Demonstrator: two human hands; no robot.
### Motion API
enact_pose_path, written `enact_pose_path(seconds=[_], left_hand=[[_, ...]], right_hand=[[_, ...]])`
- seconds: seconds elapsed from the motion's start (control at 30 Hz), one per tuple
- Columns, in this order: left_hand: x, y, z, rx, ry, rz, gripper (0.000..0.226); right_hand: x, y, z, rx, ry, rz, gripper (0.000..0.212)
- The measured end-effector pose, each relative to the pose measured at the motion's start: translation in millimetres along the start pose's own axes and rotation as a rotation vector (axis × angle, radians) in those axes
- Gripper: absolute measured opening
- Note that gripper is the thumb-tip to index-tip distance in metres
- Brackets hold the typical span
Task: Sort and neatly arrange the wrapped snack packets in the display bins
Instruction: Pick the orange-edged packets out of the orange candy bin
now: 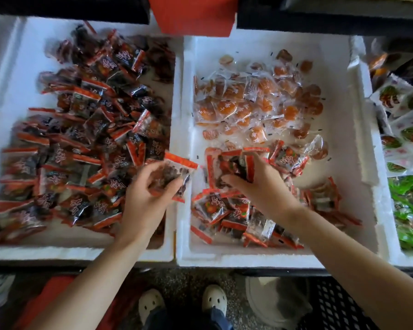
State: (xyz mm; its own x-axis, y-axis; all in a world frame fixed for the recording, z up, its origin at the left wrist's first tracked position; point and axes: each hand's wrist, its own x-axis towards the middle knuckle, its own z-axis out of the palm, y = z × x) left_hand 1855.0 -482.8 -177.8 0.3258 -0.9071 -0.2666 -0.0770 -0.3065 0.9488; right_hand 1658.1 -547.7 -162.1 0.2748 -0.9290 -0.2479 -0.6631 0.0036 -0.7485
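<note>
The left hand (pixel 145 195) curls round one red packet (pixel 177 173), held above the wall between the left bin (pixel 81 254) and middle bin (pixel 248 261). The right hand (pixel 260 185) grips a red bunch (pixel 234 166) inside the middle bin, near the orange packets (pixel 255 101).

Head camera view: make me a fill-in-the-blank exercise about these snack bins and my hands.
1. The wrapped snack packets piled in the left white foam bin are black and ____.
2. The clear-wrapped orange snacks lie in the white foam bin in the ____.
3. The left hand and right hand each have a grip on dark packets; the one over the orange snacks' bin is the ____.
Missing words: red, middle, right.
</note>
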Motion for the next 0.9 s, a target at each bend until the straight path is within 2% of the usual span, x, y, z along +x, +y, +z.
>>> enact_pose_path(seconds=[0.1, 0.17, 0.27, 0.4, 0.53, 0.7, 0.8, 0.9], left_hand=[[11, -6, -42, 0.139, 0.119, 0.0, 0.027], [23, -8, -69, 0.243, 0.171, -0.01, 0.033], [49, -8, -102, 0.36, 0.22, 0.005, 0.04], [82, -1, -128, 0.492, 0.239, 0.049, 0.048], [86, 3, -130, 0.697, 0.232, 0.171, 0.054], [53, 4, -87, 0.776, 0.05, 0.427, 0.043], [35, 3, -42, 0.727, -0.155, 0.484, 0.04], [29, 0, 7, 0.718, -0.346, 0.481, 0.042]], right_hand=[[18, -40, 38, 0.019, -0.095, -0.063, 0.031], [35, -62, 64, 0.06, -0.097, -0.076, 0.022], [62, -93, 95, 0.085, -0.045, -0.072, 0.041], [89, -121, 117, 0.112, -0.013, -0.07, 0.05], [82, -120, 117, -0.03, -0.017, -0.153, 0.056], [30, -53, 74, -0.181, 0.117, -0.244, 0.038], [7, 7, 36, -0.293, 0.156, -0.125, 0.038], [1, 58, 2, -0.397, 0.095, 0.008, 0.052]])
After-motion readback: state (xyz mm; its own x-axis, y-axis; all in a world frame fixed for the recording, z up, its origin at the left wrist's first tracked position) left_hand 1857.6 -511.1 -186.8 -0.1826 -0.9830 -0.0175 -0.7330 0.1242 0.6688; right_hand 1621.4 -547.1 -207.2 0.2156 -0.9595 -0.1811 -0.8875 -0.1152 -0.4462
